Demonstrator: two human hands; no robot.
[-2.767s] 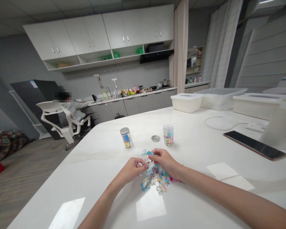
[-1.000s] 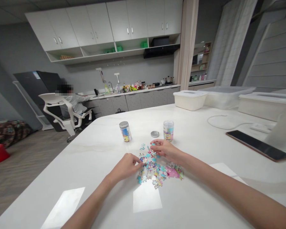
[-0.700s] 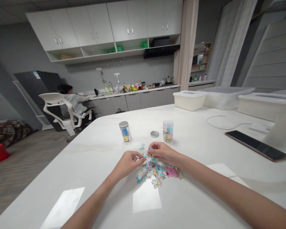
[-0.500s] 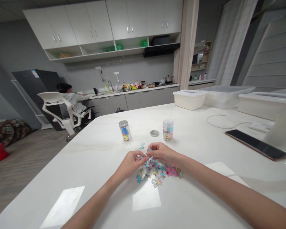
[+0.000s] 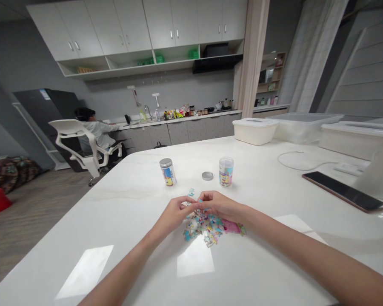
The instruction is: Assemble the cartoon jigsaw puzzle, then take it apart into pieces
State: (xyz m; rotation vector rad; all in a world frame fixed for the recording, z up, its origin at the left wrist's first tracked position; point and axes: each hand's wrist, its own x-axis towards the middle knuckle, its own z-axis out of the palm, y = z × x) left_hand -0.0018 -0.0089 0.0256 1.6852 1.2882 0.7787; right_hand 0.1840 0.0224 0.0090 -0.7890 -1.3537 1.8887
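A heap of small colourful puzzle pieces (image 5: 210, 227) lies on the white table (image 5: 140, 204) in front of me. My left hand (image 5: 174, 214) and my right hand (image 5: 220, 205) meet fingertip to fingertip above the far side of the heap, each pinching a small piece. One loose blue piece (image 5: 190, 192) lies just beyond the hands. Farther back stand a closed jar with a metal lid (image 5: 167, 171), a loose round lid (image 5: 207, 175) and an open clear jar (image 5: 226, 171).
A dark phone (image 5: 343, 191) lies at the right with a white cable (image 5: 290, 159) behind it. White and clear lidded bins (image 5: 254, 130) line the table's far edge. A person sits in a white chair (image 5: 79, 144) by the kitchen counter at the back left.
My hands were apart over the heap a second ago; they have come together, fingertips touching, with pieces pinched. The view has tilted slightly down.
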